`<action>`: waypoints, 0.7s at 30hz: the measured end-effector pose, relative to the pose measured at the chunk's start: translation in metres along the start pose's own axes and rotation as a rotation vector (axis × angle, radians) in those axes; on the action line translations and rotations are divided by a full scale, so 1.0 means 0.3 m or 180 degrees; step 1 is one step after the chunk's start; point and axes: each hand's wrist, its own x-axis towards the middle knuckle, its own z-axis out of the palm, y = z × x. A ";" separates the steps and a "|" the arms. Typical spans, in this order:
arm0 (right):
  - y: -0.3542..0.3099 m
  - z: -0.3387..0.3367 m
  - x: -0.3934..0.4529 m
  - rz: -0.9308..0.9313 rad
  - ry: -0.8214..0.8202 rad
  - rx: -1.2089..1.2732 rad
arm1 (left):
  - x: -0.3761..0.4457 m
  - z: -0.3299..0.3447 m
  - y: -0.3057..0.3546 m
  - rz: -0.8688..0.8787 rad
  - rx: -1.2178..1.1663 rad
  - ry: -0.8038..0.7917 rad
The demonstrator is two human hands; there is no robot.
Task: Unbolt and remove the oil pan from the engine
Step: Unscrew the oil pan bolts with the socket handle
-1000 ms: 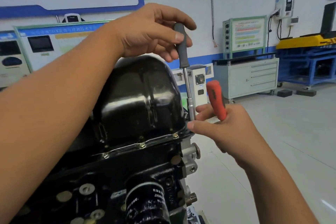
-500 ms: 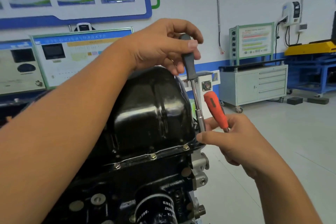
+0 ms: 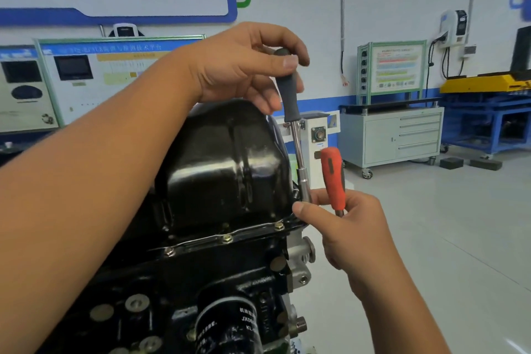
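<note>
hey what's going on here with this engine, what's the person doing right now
A person is unbolting the black oil pan, which still sits on the engine. Their left hand holds the grey handle of a socket driver, whose shaft runs down to the pan's flange at the right corner. The right hand steadies the socket end with thumb and fingertips while also gripping an orange-handled tool. Several flange bolts along the near edge are still in place.

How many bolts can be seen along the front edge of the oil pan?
3. One bolt sits at the left, one in the middle, one near the right corner, all along the oil pan flange. Others on the far sides may be hidden.
</note>
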 end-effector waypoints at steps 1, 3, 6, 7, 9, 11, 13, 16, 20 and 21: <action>-0.002 0.001 -0.006 -0.0009 -0.0011 0.0031 | -0.004 -0.006 0.004 -0.0029 -0.0120 -0.0221; -0.004 0.001 -0.015 -0.0067 -0.0028 0.0026 | -0.010 -0.023 0.008 -0.0016 -0.0235 -0.0526; -0.002 0.002 -0.020 -0.0073 0.0002 0.0012 | -0.006 -0.026 0.005 0.0023 -0.0105 -0.0365; -0.002 0.003 -0.021 -0.0065 0.0012 0.0002 | -0.002 -0.019 0.002 0.0042 0.0014 -0.0184; -0.002 0.005 -0.022 -0.0073 0.0051 -0.0004 | 0.009 -0.005 -0.005 0.0062 0.0199 0.0122; -0.002 0.006 -0.022 -0.0100 0.0096 0.0007 | 0.014 0.001 -0.008 0.0054 0.0232 0.0264; -0.002 0.005 -0.021 -0.0116 0.0104 -0.0013 | 0.011 -0.005 -0.005 0.0049 0.0152 0.0171; 0.000 0.004 -0.021 -0.0138 0.0076 -0.0052 | -0.001 -0.020 0.004 0.0095 -0.0037 -0.0342; 0.001 0.004 -0.023 -0.0126 0.0066 -0.0041 | -0.002 -0.022 0.001 0.0157 0.0000 -0.0283; 0.002 0.004 -0.023 -0.0128 0.0062 -0.0039 | 0.000 -0.019 0.001 0.0157 0.0103 -0.0136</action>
